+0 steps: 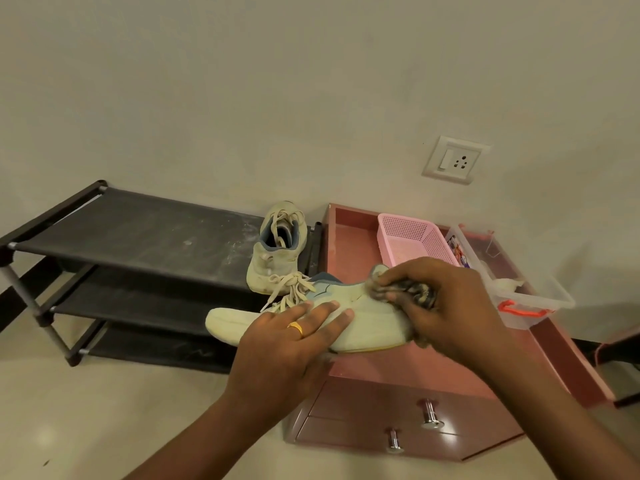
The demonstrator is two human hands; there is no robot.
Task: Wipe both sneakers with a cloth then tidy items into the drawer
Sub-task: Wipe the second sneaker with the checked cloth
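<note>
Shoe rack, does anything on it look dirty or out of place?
Yes. The rack's top shelf carries whitish dusty smears, thickest toward its right end, beside the sneaker standing there with its laces loose. Nothing looks broken or spilled.

Left hand (pixel 294 336) flat on sneaker (pixel 374 320), cloth (pixel 420 292) in right hand (pixel 450 306) at its heel (other sneaker (pixel 277 251) behind)
</note>
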